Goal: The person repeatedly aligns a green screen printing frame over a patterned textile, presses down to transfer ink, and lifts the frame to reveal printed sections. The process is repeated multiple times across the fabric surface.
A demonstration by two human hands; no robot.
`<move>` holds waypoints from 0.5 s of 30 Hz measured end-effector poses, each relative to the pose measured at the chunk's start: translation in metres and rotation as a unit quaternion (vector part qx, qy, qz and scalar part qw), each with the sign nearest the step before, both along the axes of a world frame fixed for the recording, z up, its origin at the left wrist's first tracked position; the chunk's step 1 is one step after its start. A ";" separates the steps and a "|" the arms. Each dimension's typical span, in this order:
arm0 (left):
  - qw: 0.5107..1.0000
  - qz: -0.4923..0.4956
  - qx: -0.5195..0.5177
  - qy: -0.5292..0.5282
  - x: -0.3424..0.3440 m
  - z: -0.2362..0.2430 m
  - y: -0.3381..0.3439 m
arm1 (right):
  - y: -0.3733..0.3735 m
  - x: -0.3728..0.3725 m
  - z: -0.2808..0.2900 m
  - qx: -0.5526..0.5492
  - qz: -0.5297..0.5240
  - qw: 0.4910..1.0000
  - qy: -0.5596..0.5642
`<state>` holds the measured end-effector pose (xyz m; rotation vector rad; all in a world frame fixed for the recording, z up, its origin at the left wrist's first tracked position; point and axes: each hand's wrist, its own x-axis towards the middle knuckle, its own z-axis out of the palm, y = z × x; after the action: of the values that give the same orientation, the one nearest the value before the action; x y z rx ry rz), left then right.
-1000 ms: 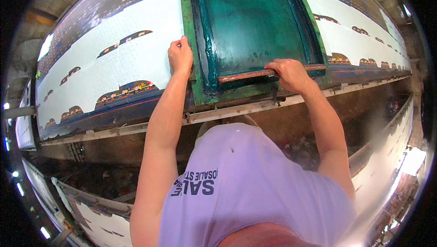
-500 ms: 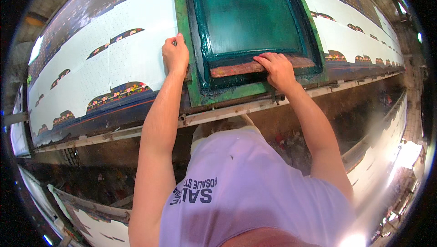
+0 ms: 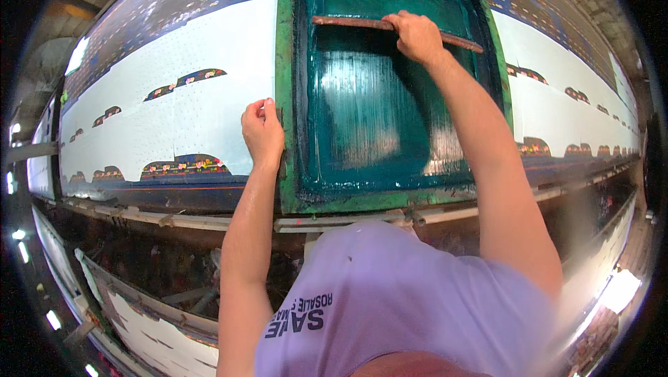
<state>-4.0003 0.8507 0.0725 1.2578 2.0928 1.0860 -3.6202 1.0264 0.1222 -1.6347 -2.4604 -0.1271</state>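
Note:
A printing screen [image 3: 284, 133] with a green-stained frame lies on the long fabric-covered table; dark teal ink coats its mesh. My right hand [image 3: 417, 37] is closed around the middle of a long, reddish-brown wooden squeegee [image 3: 348, 22], which spans the far part of the mesh at a slight slant. Streaks of thin ink and pale glare show on the near side of the squeegee. At the frame's left edge, my left hand [image 3: 263, 133] is closed with thumb and fingers pinched together; what lies between them is hidden.
Printed fabric [image 3: 202, 36], white with dark flowered bands, stretches left and right of the screen. A metal rail [image 3: 202, 222] runs along the table's near edge, close to my body. Behind me on the lower left stands another table [image 3: 153, 332] with pale fabric.
My right hand has pushed the squeegee from the near side of the screen to its far part, leaving a streaked surface. My left hand stays by the left frame edge. The view has shifted.

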 end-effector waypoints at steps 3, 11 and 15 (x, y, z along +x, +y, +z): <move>1.000 0.026 -0.004 0.014 0.006 0.005 0.001 | 0.053 0.011 0.001 0.027 0.003 0.999 -0.018; 0.996 0.069 -0.007 0.057 0.005 0.005 -0.002 | 0.152 0.028 0.009 0.021 0.014 0.999 -0.029; 0.995 0.072 -0.011 0.063 0.011 0.008 -0.001 | 0.159 0.039 0.005 0.030 0.005 0.999 -0.017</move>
<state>-3.9892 0.8493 0.0804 1.2087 2.3156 1.0645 -3.5816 1.1856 0.1275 -1.6083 -2.4641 -0.2270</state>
